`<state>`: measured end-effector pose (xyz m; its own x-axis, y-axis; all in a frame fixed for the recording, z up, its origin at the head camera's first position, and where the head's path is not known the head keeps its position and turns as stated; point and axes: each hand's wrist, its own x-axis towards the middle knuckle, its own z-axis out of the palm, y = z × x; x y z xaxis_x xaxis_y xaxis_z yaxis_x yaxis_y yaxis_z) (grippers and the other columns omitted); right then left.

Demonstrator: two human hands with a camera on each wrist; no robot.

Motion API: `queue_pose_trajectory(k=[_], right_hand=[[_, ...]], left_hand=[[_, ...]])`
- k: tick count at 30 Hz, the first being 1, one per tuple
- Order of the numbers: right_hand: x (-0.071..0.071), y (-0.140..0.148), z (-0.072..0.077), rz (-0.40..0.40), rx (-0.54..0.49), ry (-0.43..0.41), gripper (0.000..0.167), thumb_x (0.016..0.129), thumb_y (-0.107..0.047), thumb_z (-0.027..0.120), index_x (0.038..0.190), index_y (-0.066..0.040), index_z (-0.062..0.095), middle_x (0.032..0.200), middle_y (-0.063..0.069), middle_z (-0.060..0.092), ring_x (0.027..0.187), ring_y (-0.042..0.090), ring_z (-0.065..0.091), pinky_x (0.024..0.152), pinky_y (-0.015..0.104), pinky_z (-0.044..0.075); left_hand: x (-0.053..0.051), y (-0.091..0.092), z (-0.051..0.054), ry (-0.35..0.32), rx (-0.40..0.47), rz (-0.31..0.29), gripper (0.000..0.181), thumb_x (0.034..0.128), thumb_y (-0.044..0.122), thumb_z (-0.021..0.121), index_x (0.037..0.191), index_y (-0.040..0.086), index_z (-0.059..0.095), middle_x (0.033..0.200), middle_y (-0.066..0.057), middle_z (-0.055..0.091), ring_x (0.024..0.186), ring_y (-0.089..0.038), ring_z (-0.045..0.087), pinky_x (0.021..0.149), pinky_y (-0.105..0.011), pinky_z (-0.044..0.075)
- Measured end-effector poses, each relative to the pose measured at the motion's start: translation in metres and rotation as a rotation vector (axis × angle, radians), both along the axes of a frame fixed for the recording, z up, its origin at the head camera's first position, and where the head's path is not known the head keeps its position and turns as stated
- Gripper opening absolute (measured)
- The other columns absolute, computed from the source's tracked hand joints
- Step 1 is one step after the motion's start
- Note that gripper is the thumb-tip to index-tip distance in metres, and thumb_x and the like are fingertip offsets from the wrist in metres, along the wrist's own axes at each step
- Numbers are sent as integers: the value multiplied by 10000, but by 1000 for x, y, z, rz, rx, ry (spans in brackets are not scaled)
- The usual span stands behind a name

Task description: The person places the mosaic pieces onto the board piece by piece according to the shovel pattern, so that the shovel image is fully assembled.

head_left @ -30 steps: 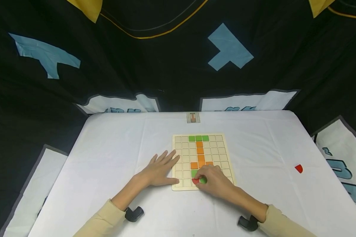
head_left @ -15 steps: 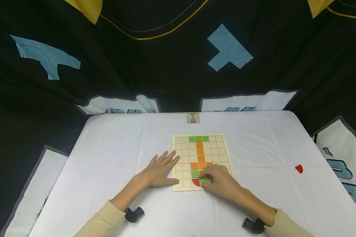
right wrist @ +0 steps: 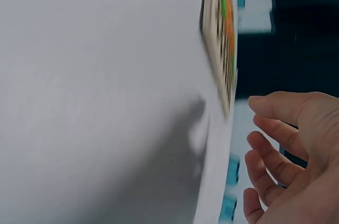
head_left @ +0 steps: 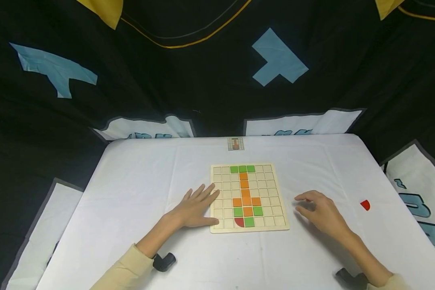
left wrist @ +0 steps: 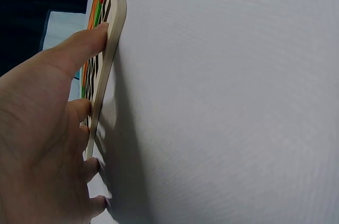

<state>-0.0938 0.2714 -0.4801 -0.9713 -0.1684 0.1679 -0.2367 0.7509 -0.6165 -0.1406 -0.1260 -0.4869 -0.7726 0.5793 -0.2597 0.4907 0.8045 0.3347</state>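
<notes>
A wooden grid board (head_left: 275, 201) lies on the white table, with green, orange and red pieces set in its middle columns. In its bottom row a red quarter-round piece (head_left: 239, 222) sits left of a green square (head_left: 249, 222). My left hand (head_left: 193, 209) rests spread on the board's left edge, thumb and fingertips touching it; the left wrist view shows the thumb (left wrist: 85, 46) on the rim. To the right of the board my right hand (head_left: 320, 213) hovers above the table, fingers loosely bent and holding nothing. A second red quarter-round piece (head_left: 365, 205) lies farther right.
A small picture card (head_left: 236, 143) with a grid pattern lies at the table's far edge, behind the board. The white tablecloth (head_left: 148, 173) spreads around the board. Dark cloth with blue shapes hangs behind the table.
My right hand has left the red quarter-round piece in the bottom row and moved right, off the board. The left hand has stayed put on the board's edge.
</notes>
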Motion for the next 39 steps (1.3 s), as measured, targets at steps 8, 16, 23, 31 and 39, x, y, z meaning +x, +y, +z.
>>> queue_pose_trajectory(k=[8, 16, 23, 31, 39], right_hand=[[7, 66, -1, -155, 56, 19, 244, 855, 4, 738, 1097, 18, 711, 1176, 261, 630, 1014, 427, 582, 789, 601, 469], [9, 118, -8, -245, 117, -94, 290, 903, -9, 672, 1183, 64, 647, 1271, 353, 529, 1089, 538, 513, 817, 663, 473], [5, 153, -12, -232, 129, -282, 383, 914, 14, 595, 1290, 87, 573, 1376, 379, 416, 1240, 615, 348, 919, 754, 337], [5, 166, -19, -223, 160, -286, 369, 891, 53, 578, 1258, 92, 589, 1326, 394, 448, 1115, 597, 479, 860, 706, 435], [4, 170, -19, -241, 193, -299, 361, 909, 7, 617, 1253, 109, 581, 1256, 394, 473, 1030, 533, 527, 818, 655, 479]], left_hand=[[-2, 1, 0, 10, 3, -4, 903, 906, 606, 610, 1596, 140, 262, 1664, -85, 117, 1505, -368, 77, 1156, -622, 82], [-1, 1, 0, -2, -14, 6, 922, 899, 634, 596, 1604, 161, 235, 1668, -57, 89, 1511, -336, 57, 1165, -601, 70], [0, 1, 0, 0, -6, -3, 913, 901, 616, 607, 1600, 151, 249, 1666, -69, 101, 1508, -353, 69, 1159, -615, 81], [0, 1, 0, 2, -13, 4, 913, 905, 620, 601, 1604, 161, 234, 1668, -56, 89, 1510, -338, 64, 1163, -606, 75], [0, 1, 0, 7, -1, 1, 911, 904, 621, 602, 1601, 154, 248, 1666, -61, 102, 1509, -343, 70, 1159, -615, 81]])
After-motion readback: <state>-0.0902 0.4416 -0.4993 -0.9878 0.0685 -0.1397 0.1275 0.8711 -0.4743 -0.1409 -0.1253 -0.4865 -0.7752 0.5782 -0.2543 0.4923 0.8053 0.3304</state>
